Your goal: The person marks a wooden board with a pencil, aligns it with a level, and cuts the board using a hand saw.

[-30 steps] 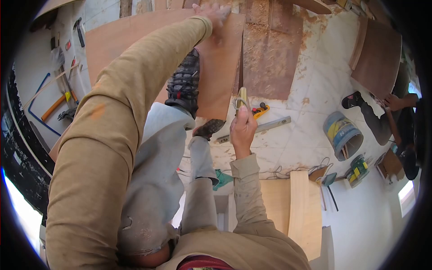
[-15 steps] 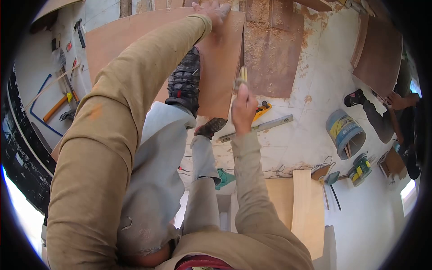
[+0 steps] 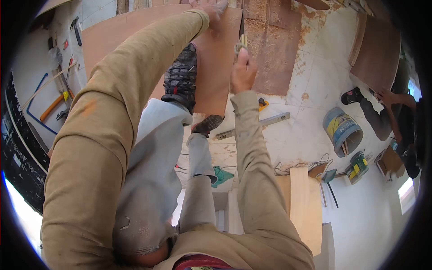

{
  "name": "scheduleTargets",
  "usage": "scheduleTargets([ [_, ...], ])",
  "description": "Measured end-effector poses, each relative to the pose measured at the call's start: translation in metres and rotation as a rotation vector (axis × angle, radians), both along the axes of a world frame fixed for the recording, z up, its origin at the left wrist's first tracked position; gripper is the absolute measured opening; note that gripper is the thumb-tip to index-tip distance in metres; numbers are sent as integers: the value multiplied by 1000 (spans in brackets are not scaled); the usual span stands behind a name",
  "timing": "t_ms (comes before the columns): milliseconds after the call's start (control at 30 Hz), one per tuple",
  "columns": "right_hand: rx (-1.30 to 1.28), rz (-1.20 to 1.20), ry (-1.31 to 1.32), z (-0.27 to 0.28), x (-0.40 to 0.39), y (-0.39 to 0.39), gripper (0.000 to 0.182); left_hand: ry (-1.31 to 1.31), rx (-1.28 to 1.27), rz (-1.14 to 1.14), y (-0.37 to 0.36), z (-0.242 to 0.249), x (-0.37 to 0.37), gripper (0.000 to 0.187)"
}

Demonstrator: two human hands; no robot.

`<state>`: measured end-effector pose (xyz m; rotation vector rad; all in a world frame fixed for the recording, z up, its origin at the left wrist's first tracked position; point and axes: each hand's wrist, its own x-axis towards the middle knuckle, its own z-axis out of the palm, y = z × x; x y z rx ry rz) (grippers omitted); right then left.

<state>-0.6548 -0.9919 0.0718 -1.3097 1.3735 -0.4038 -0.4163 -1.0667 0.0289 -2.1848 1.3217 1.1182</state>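
A brown plywood panel (image 3: 219, 58) with a curved far edge lies under my dark shoe (image 3: 181, 74). My left hand (image 3: 212, 10) lies on the panel's far part, open, fingers spread and pressing down. Beside the panel's right edge, my right hand (image 3: 244, 74) is closed around a small yellowish stick with a greyish wrap (image 3: 243, 44). Its exact kind is not clear, and part of it hides in my fist. Just right of my right forearm, a yellow hand plane (image 3: 263, 105) shows in part, above a metal spirit level (image 3: 274, 119).
Dark boards (image 3: 281, 54) strewn with wood shavings lie to the right. A hammer (image 3: 76, 31) and a blue-framed hacksaw (image 3: 36, 100) are at left. Right stand a blue bucket (image 3: 335, 130) and a person's hand (image 3: 387, 96) near a brown panel (image 3: 378, 54). Cables (image 3: 315, 164) cross the floor.
My right hand has slid away from me along the panel's edge with the small stick. My left hand stays on the panel. The view has shifted slightly.
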Motion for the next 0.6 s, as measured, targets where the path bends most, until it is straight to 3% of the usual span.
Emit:
scheduleTargets([
  [33,20,-26,-50,-22,24,-29,44,-51,-49,-18,1,17,-5,124],
  [133,90,-60,-67,-25,9,-7,44,-77,-50,-55,11,40,-15,122],
  [267,174,-141,-174,54,-85,99,41,-62,-79,-68,10,42,-11,118],
  [333,182,-118,-187,62,-86,102,41,-51,-31,-77,3,56,-9,118],
  [400,-45,5,10,41,-35,50,43,-36,-5,-80,9,57,-17,118],
  [467,-130,-1,-1,-8,17,-13,42,-61,-32,-66,8,49,-13,119],
  [600,58,-13,-65,-25,5,-6,41,-44,-40,-54,6,49,-11,122],
])
